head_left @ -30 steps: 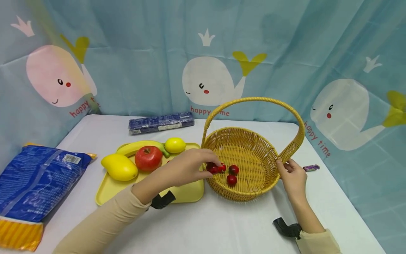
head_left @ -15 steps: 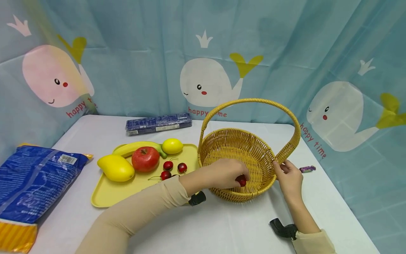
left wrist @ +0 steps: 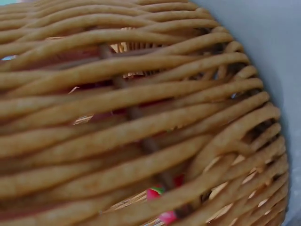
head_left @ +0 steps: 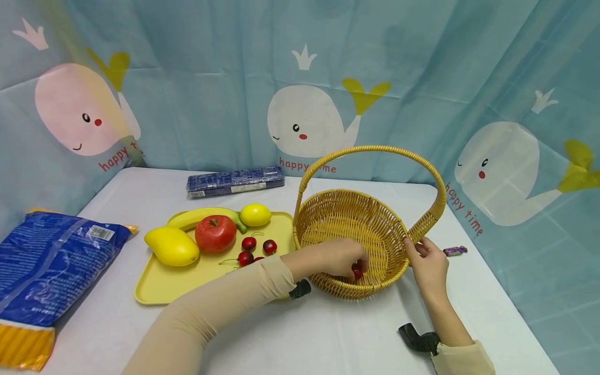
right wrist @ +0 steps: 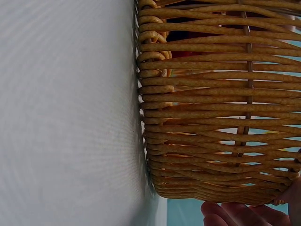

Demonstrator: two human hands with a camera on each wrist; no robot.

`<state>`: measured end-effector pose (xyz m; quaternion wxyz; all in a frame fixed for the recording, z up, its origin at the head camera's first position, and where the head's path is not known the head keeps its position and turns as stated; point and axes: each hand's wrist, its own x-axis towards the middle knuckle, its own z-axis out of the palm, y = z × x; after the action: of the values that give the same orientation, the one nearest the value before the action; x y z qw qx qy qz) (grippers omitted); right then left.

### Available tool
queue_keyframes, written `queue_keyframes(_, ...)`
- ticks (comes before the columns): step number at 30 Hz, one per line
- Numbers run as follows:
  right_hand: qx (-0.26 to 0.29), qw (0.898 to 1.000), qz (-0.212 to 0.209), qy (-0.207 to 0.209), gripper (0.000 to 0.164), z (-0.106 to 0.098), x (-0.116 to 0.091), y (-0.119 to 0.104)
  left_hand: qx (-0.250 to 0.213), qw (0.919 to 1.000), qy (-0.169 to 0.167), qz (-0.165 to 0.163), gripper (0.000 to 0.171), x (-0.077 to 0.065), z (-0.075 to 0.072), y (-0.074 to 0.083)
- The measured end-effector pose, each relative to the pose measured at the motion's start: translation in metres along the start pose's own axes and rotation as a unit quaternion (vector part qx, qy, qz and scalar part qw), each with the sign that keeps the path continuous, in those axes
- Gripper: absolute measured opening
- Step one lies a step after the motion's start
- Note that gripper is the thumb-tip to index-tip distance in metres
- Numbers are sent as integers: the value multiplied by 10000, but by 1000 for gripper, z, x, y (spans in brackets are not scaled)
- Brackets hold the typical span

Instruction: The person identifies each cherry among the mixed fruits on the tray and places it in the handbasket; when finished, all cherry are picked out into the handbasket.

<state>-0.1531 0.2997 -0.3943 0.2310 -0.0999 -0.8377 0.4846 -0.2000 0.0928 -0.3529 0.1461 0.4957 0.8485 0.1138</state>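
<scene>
Inside the yellow wicker basket (head_left: 370, 234), my left hand (head_left: 342, 256) reaches low, fingers curled down around a red cherry (head_left: 358, 273). The hand hides part of the basket floor and any other cherries under it. My right hand (head_left: 428, 263) grips the basket's rim at the right foot of its tall handle, thumb over the edge and fingers outside. The left wrist view is filled by the basket's woven wall (left wrist: 141, 108), with bits of red behind the gaps. In the right wrist view, fingers (right wrist: 240, 214) show beneath the basket's wall (right wrist: 216, 103).
A yellow tray (head_left: 157, 286) left of the basket bears a mango (head_left: 172, 247), banana (head_left: 201, 216), apple (head_left: 215, 234), lemon (head_left: 255, 214) and several cherries (head_left: 249, 243). Around it lie a blue packet (head_left: 236, 181), a blue bag (head_left: 56, 271) and a purple-wrapped candy (head_left: 454, 251).
My left hand has moved right from the basket's left rim, with cherries at its fingertips, and down into the basket. The right hand keeps its grip on the rim.
</scene>
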Motion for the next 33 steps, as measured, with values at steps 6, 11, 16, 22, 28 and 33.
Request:
queue_keyframes(6, -23, 10000, 17, 2, 40, 1, 0, 1, 240, 9995, -143, -147, 29, 0, 2, 0)
queue_keyframes(11, -34, 10000, 14, 23, 39, 1, 1, 2, 145, 9997, -108, -146, 28, -2, 3, 0)
queue_keyframes(16, -63, 10000, 23, 34, 39, 1, 0, 3, 93, 9999, 48, -66, 30, -8, 1, 0)
queue_keyframes(22, -38, 10000, 24, 49, 41, 0, 0, 3, 19, 9988, 448, 172, 31, -28, -12, -2)
queue_keyframes(28, -18, 10000, 60, -25, 42, 0, 1, 0, -344, 9902, 1294, 391, 26, -67, -23, -13)
queue_keyframes(33, -56, 10000, 46, -19, 39, 0, 1, -2, -654, 9841, 1651, 85, 28, -108, -28, -28)
